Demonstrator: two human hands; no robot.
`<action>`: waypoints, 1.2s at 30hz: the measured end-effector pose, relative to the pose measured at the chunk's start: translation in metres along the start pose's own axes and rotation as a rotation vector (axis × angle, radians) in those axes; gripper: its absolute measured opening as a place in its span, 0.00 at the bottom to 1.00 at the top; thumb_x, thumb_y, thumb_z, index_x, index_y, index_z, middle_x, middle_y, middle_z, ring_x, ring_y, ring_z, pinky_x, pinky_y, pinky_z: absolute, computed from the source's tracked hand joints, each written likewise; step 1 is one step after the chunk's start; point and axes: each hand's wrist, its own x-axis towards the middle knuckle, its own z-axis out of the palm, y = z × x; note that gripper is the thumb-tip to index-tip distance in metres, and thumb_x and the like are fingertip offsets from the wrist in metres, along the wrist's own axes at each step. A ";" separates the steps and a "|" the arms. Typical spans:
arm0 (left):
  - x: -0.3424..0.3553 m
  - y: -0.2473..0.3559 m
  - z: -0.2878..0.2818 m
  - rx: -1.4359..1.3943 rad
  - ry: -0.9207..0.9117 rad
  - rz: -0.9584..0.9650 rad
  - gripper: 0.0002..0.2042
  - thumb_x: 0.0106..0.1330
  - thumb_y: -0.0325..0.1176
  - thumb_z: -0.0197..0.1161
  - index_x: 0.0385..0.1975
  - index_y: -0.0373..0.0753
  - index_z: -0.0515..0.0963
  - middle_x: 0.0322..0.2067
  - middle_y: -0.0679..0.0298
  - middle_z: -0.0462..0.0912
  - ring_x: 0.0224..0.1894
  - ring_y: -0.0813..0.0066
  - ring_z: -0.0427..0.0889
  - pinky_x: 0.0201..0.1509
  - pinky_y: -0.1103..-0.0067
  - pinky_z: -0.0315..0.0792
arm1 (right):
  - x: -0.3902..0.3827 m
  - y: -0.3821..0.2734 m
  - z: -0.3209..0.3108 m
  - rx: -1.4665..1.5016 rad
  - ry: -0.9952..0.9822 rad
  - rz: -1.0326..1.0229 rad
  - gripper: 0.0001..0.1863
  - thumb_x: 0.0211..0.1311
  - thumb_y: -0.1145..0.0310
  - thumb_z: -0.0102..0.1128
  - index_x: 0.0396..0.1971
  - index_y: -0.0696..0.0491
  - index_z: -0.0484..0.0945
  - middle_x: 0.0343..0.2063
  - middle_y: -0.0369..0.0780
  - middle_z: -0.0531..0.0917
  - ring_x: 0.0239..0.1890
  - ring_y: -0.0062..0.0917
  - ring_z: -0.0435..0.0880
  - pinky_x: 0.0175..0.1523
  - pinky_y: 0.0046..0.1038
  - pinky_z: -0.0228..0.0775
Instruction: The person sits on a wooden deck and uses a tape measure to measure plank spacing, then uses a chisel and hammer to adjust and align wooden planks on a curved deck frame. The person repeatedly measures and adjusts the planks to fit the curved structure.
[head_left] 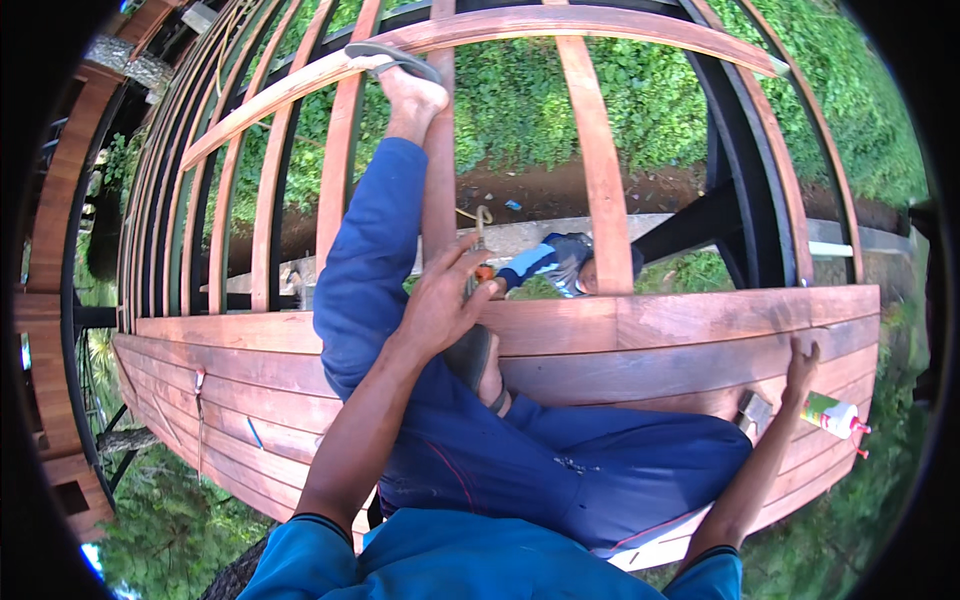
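Observation:
My left hand (447, 298) is at the inner edge of the deck boards (680, 318), its fingers bent around something I cannot make out. A small orange part (485, 272) and some grey metal show at its fingers. Just beyond it, a person (570, 268) below the boards reaches a blue-sleeved arm up toward the same spot. Far to the right, my right hand (803, 365) rests on the boards with fingers apart and nothing visible in it. Beside that forearm lies a white and green bottle (830, 415) with a red cap.
My leg (370, 250) stretches over the open joists (595, 150), its sandalled foot on a loose curved wooden strip (560, 22). Gaps between joists drop to the ground. A grey block-like metal piece (752, 410) lies by my right knee; a blue stick (255, 433) lies at left.

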 end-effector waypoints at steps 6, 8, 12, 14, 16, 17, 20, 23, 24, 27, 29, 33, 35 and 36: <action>-0.015 -0.004 0.002 0.025 -0.105 -0.064 0.19 0.68 0.33 0.71 0.56 0.30 0.82 0.67 0.39 0.75 0.68 0.40 0.76 0.72 0.60 0.71 | -0.121 -0.112 -0.013 -0.015 0.030 -0.604 0.29 0.68 0.66 0.71 0.65 0.60 0.74 0.63 0.53 0.79 0.66 0.51 0.77 0.72 0.45 0.69; -0.016 0.005 0.005 -0.069 -0.036 -0.014 0.18 0.68 0.29 0.70 0.55 0.29 0.82 0.68 0.40 0.74 0.69 0.42 0.77 0.72 0.62 0.71 | -0.131 -0.122 -0.002 -0.069 -0.003 -0.502 0.29 0.65 0.68 0.70 0.65 0.59 0.75 0.67 0.53 0.75 0.66 0.52 0.77 0.71 0.45 0.71; -0.028 0.019 -0.014 -0.073 0.105 0.090 0.20 0.70 0.25 0.66 0.61 0.30 0.78 0.72 0.42 0.70 0.74 0.42 0.71 0.76 0.59 0.65 | -0.098 -0.118 -0.019 -0.580 -0.126 -0.884 0.23 0.74 0.64 0.57 0.64 0.57 0.78 0.75 0.45 0.70 0.79 0.41 0.64 0.81 0.48 0.54; -0.045 0.015 -0.033 0.016 0.176 0.088 0.21 0.71 0.26 0.65 0.64 0.32 0.76 0.74 0.45 0.68 0.76 0.44 0.68 0.78 0.59 0.63 | -0.058 -0.124 -0.043 -0.744 0.083 -0.628 0.23 0.76 0.63 0.50 0.63 0.58 0.79 0.77 0.43 0.67 0.81 0.38 0.60 0.84 0.51 0.46; -0.069 0.007 -0.053 0.146 0.226 0.060 0.23 0.73 0.28 0.64 0.67 0.34 0.75 0.76 0.48 0.66 0.77 0.47 0.65 0.79 0.58 0.61 | -0.026 -0.127 -0.071 -0.639 0.280 -0.455 0.23 0.74 0.66 0.55 0.64 0.60 0.78 0.77 0.42 0.67 0.82 0.39 0.58 0.84 0.51 0.43; -0.084 0.004 -0.062 0.222 0.187 0.021 0.24 0.74 0.30 0.64 0.68 0.35 0.73 0.77 0.49 0.64 0.79 0.47 0.62 0.80 0.57 0.58 | -0.014 -0.131 -0.081 -0.682 0.206 -0.698 0.24 0.71 0.65 0.60 0.63 0.60 0.78 0.76 0.44 0.69 0.82 0.42 0.57 0.84 0.52 0.44; -0.115 -0.006 -0.071 0.334 0.081 -0.086 0.28 0.75 0.37 0.63 0.73 0.37 0.69 0.80 0.49 0.58 0.82 0.45 0.53 0.83 0.52 0.49 | 0.009 -0.146 -0.100 -0.732 0.163 -0.611 0.25 0.70 0.62 0.63 0.62 0.59 0.79 0.75 0.45 0.70 0.80 0.42 0.60 0.82 0.51 0.48; -0.129 -0.008 -0.076 0.296 -0.039 -0.155 0.33 0.77 0.48 0.59 0.76 0.37 0.66 0.82 0.47 0.52 0.84 0.41 0.44 0.84 0.49 0.41 | -0.014 -0.162 -0.098 -0.451 0.296 -0.529 0.24 0.69 0.63 0.65 0.60 0.58 0.80 0.71 0.48 0.74 0.75 0.46 0.69 0.78 0.49 0.57; -0.132 -0.007 -0.077 0.287 -0.055 -0.159 0.34 0.76 0.48 0.60 0.77 0.35 0.65 0.82 0.47 0.50 0.85 0.41 0.43 0.84 0.49 0.40 | -0.038 -0.165 -0.091 -0.329 0.249 -0.597 0.23 0.68 0.64 0.66 0.60 0.58 0.80 0.70 0.49 0.75 0.73 0.48 0.70 0.77 0.49 0.59; -0.133 -0.006 -0.080 0.249 -0.046 -0.134 0.34 0.76 0.47 0.60 0.76 0.35 0.65 0.83 0.47 0.50 0.85 0.40 0.42 0.85 0.50 0.40 | -0.136 -0.167 -0.059 -0.055 0.092 -0.658 0.23 0.66 0.66 0.69 0.58 0.59 0.80 0.68 0.51 0.76 0.71 0.52 0.73 0.72 0.49 0.67; -0.137 -0.010 -0.080 0.148 -0.005 -0.107 0.33 0.76 0.45 0.61 0.76 0.35 0.66 0.83 0.45 0.49 0.85 0.39 0.42 0.85 0.50 0.40 | -0.217 -0.160 -0.042 -0.005 -0.085 -0.722 0.24 0.62 0.67 0.72 0.57 0.58 0.81 0.67 0.50 0.77 0.71 0.50 0.73 0.72 0.51 0.66; -0.142 -0.023 -0.071 0.058 0.131 -0.051 0.27 0.75 0.41 0.63 0.70 0.34 0.73 0.80 0.44 0.58 0.83 0.39 0.49 0.84 0.53 0.44 | -0.251 -0.145 -0.050 0.043 -0.096 -0.804 0.18 0.62 0.72 0.71 0.51 0.61 0.86 0.63 0.49 0.82 0.64 0.47 0.81 0.68 0.43 0.73; -0.142 -0.027 -0.067 0.008 0.146 -0.056 0.26 0.74 0.38 0.64 0.70 0.34 0.73 0.79 0.46 0.60 0.83 0.41 0.50 0.84 0.56 0.46 | -0.232 -0.134 -0.051 0.169 -0.196 -0.507 0.17 0.69 0.72 0.64 0.54 0.65 0.83 0.64 0.52 0.81 0.65 0.50 0.80 0.70 0.45 0.72; -0.142 -0.029 -0.066 -0.004 0.122 -0.057 0.26 0.75 0.38 0.63 0.70 0.34 0.73 0.79 0.46 0.59 0.84 0.43 0.49 0.84 0.56 0.45 | -0.216 -0.127 -0.050 -0.027 -0.150 -0.682 0.20 0.70 0.70 0.63 0.56 0.68 0.81 0.65 0.54 0.79 0.66 0.51 0.78 0.72 0.46 0.70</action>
